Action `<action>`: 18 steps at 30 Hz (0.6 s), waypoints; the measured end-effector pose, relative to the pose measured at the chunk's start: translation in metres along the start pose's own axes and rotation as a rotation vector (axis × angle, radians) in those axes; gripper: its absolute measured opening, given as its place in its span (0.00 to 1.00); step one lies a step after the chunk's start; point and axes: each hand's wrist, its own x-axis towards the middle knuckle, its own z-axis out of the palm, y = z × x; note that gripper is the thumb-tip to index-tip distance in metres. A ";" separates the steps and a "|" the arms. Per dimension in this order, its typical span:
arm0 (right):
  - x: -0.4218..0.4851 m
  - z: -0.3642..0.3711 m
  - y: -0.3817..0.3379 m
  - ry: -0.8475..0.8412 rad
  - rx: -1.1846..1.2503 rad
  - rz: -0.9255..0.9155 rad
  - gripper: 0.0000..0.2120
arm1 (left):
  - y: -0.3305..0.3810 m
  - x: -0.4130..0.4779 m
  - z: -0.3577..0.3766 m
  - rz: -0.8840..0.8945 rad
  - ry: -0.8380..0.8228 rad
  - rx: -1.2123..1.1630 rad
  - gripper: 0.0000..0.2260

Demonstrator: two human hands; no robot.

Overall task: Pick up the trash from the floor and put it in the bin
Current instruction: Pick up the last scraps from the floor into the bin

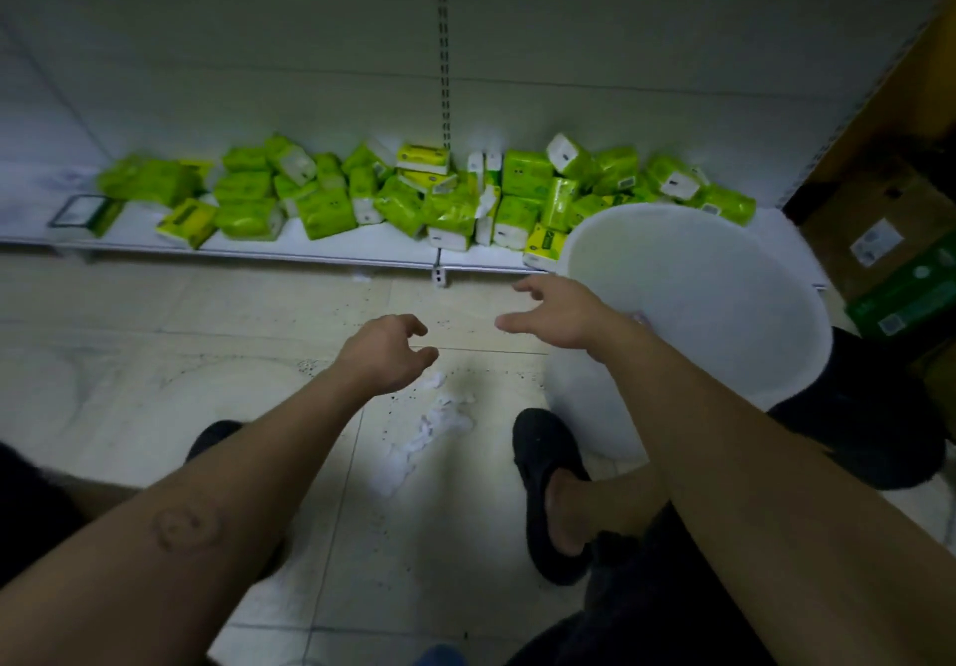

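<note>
Crumpled white paper scraps (pixel 437 420) lie strewn on the tiled floor between my feet, with small dark specks around them. My left hand (pixel 385 352) hovers just above the top scrap, fingers curled and apart, holding nothing. My right hand (pixel 553 316) is stretched out flat and open, to the left of the white round bin (pixel 724 303), which stands on the floor at the right. My right forearm crosses in front of the bin's near side.
A low white shelf (pixel 320 246) carries several green and yellow tissue packs (pixel 439 194) along the back. Cardboard boxes (pixel 879 246) stand at the far right. My black shoe (pixel 548 489) rests beside the bin; another shoe (pixel 212 435) shows at left.
</note>
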 end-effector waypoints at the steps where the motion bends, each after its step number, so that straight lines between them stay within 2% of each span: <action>1: 0.005 0.007 -0.001 -0.027 -0.031 0.005 0.34 | -0.011 -0.002 0.001 -0.013 -0.004 0.000 0.20; 5: 0.024 0.035 0.000 -0.146 -0.180 0.062 0.34 | -0.055 -0.006 0.014 -0.097 -0.055 -0.012 0.21; 10: 0.051 0.095 0.001 -0.246 -0.252 0.090 0.32 | -0.096 0.002 0.051 -0.177 -0.187 -0.050 0.21; 18: 0.090 0.204 0.053 -0.491 -0.362 0.200 0.30 | -0.148 0.034 0.122 -0.293 -0.333 -0.065 0.22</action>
